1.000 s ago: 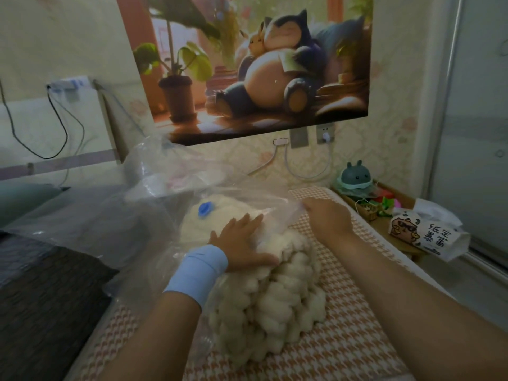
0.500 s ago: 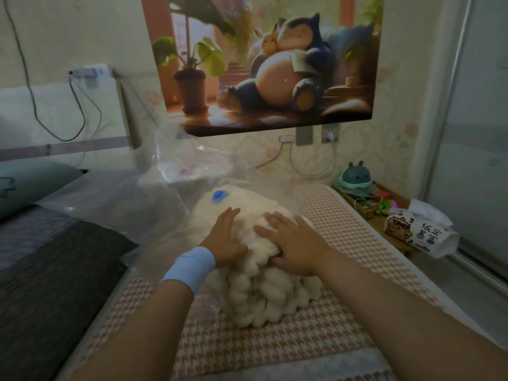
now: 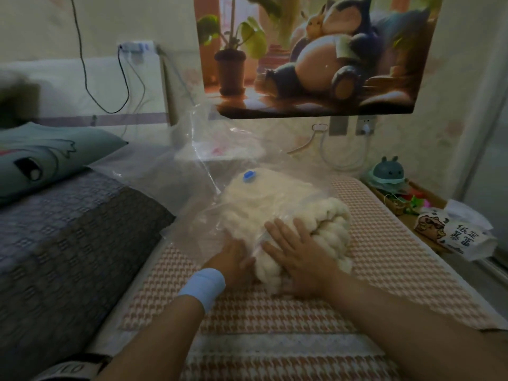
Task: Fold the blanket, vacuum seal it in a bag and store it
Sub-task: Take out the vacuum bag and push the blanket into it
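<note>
Blanket (image 3: 291, 204) half inside clear bag (image 3: 189, 196) on bed (image 3: 390, 270); right hand (image 3: 302, 262), fingers (image 3: 281, 233) spread, presses its six-o'clock end, likely pushing it in; left hand (image 3: 233, 261) at eight o'clock, finger pose unclear.

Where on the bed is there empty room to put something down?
The checked mat is bare on the near side of the blanket, between the two arms, and along its right side up to the bedside shelf. The grey bedspread below the pillow is free too. The middle is crowded: blanket, plastic bag, left hand and right hand.
</note>
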A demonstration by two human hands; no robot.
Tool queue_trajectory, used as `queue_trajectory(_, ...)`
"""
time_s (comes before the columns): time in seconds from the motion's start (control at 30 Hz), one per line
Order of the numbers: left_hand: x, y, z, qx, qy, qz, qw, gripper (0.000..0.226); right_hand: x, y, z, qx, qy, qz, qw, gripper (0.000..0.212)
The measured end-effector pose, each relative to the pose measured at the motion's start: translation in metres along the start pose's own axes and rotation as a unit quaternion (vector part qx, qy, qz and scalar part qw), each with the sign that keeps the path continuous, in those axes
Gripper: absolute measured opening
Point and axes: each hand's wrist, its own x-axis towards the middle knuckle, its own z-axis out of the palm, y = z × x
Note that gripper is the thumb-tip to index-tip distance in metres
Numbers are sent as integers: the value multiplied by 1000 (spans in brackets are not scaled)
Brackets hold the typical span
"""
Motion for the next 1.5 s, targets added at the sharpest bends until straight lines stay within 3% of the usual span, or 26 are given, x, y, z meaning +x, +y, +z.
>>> queue_trajectory(0.1, -9, -9, -4, 44, -128, -49, 990, 92, 2, 5, 4, -26, 44, 21, 998, 69)
queue_trajectory(0.17, -8, -15, -2, 90, -162, -84, 979, 107, 2, 9, 10, -6, 72, 65, 995, 71)
queue_trajectory(0.27, -3, -5, 0, 169, -112, -66, 977, 120, 1, 3, 15, 28, 67, 157, 985, 86)
queue_trajectory(0.33, -5, 9, 0, 212, -49, -27, 976, 119, -2, -7, 18, 34, 54, 163, 985, 98)
queue_trajectory(0.43, 7, 9, 14, 184, -38, -7, 982, 97, -1, -14, 22, 23, 25, 164, 986, 101)
queue_trajectory(0.57, 11, 14, 10, 128, -83, -43, 987, 51, 11, -3, 23, -37, -10, 166, 985, 73)
queue_trajectory(0.73, 11, 18, -13, 165, -88, 1, 982, 26, 32, 17, 10, -40, 74, 176, 981, 41)
queue_trajectory(0.8, 12, 18, -27, 139, -90, 30, 986, 17, 46, 29, 2, -20, 109, 197, 974, 39)
queue_trajectory(0.87, 10, 22, -42, 96, -105, 69, 987, 28, 63, 40, -11, 14, 158, 216, 964, 41)
queue_trajectory(0.93, 3, 30, -56, 66, -149, 107, 981, 21, 80, 41, -24, 21, 210, 229, 950, 38)
queue_trajectory(1.0, -6, 34, -64, 63, -207, 129, 968, 11, 88, 31, -22, 19, 231, 214, 949, 36)
queue_trajectory(1.07, -11, 31, -64, 62, -262, 126, 955, 8, 85, 12, -6, 38, 207, 142, 967, 38)
queue_trajectory(1.13, -12, 24, -59, 62, -339, 55, 937, 12, 77, -4, 8, 77, 154, 49, 984, 43)
queue_trajectory(1.23, -14, 25, -57, 50, -420, -51, 905, 30, 62, -6, 8, 131, 62, -18, 989, 71)
queue_trajectory(1.3, -14, 35, -71, 32, -389, -67, 918, 30, 55, 5, -1, 183, 62, -27, 981, 73)
queue_trajectory(1.37, -11, 44, -94, 8, -294, -53, 954, 26, 50, 19, -16, 310, 110, 19, 944, 55)
queue_trajectory(1.43, -2, 52, -113, -20, -100, -8, 995, 23, 50, 38, -31, 376, 223, 128, 890, 38)
queue_trajectory(1.5, 9, 56, -119, -59, 89, 26, 994, 19, 53, 54, -43, 354, 299, 275, 842, 29)
